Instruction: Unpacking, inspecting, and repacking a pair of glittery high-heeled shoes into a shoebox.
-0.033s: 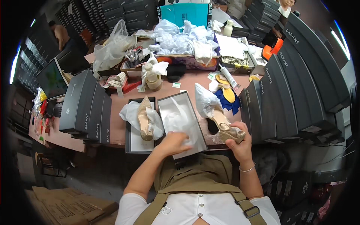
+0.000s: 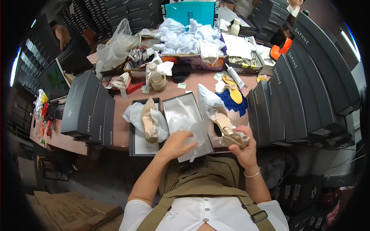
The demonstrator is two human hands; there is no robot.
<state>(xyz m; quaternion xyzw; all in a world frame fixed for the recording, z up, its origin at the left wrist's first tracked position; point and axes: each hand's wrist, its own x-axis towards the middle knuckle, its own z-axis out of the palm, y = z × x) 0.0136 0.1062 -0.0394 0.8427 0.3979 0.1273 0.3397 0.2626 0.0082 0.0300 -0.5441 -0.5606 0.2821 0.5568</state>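
My right hand (image 2: 246, 151) grips a gold pointed shoe (image 2: 224, 124) by its heel end. White tissue paper (image 2: 209, 101) covers the toe of that shoe, which points away from me. Over the near part of a grey box part with a white inside (image 2: 196, 108), my left hand (image 2: 178, 146) is held with its fingers apart. Crumpled thin white paper (image 2: 185, 124) lies inside this box part, close to my left fingers. To the left, a second gold shoe (image 2: 148, 124) rests on white tissue in an open grey shoebox (image 2: 133, 148).
Stacked grey shoeboxes stand at left (image 2: 81, 109) and right (image 2: 295, 107). Farther back are a heap of white crumpled paper (image 2: 189, 38), a tape roll (image 2: 158, 84) with a bottle in it, a white tube (image 2: 236, 77), yellow pads (image 2: 236, 96) and a blue cloth (image 2: 231, 104).
My left hand has shifted slightly, and its fingers look more spread over the paper. The shoe in my right hand has moved a little to the left.
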